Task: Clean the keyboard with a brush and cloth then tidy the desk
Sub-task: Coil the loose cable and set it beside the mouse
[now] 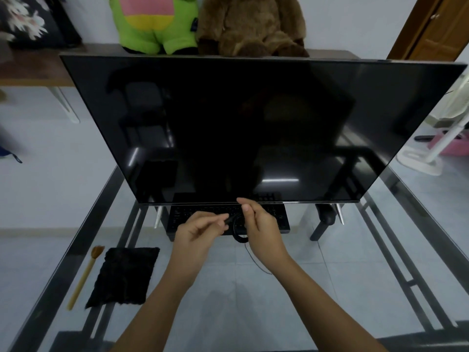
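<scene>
A black keyboard [278, 219] lies on the glass desk [330, 288] under the lower edge of a big dark monitor [228, 128]. Both hands hover over its middle. My left hand [196, 231] pinches one end of a coiled black cable [238, 236]. My right hand [260, 223] holds the coil with curled fingers, and a thin strand trails down toward me. At the front left of the desk lies a black cloth [125, 275], with a wooden-handled brush [85, 275] beside it on its left.
The monitor stands on two metal feet [340, 214]. Behind it a shelf carries a green plush toy [154, 24] and a brown teddy bear [251, 24]. A white fan [431, 151] stands on the floor at the right. The desk's dark frame shows through the glass.
</scene>
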